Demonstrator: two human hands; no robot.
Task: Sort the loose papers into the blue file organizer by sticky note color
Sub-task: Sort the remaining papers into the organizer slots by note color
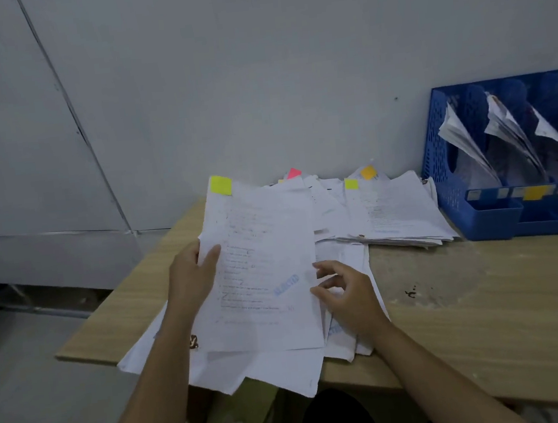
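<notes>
Left hand (pixel 191 275) grip pinches yellow-tagged sheet (pixel 263 268) left edge; right hand (pixel 345 294) loosely curled beside right edge.

Wooden table (pixel 471 322) bears loose papers (pixel 391 213) and blue file organizer (pixel 492 220).

The blue file organizer (pixel 513 159) ran past the picture's right edge, its last compartment cut off, while print on the held sheet (pixel 262 264) left of it was too blurred to read.
</notes>
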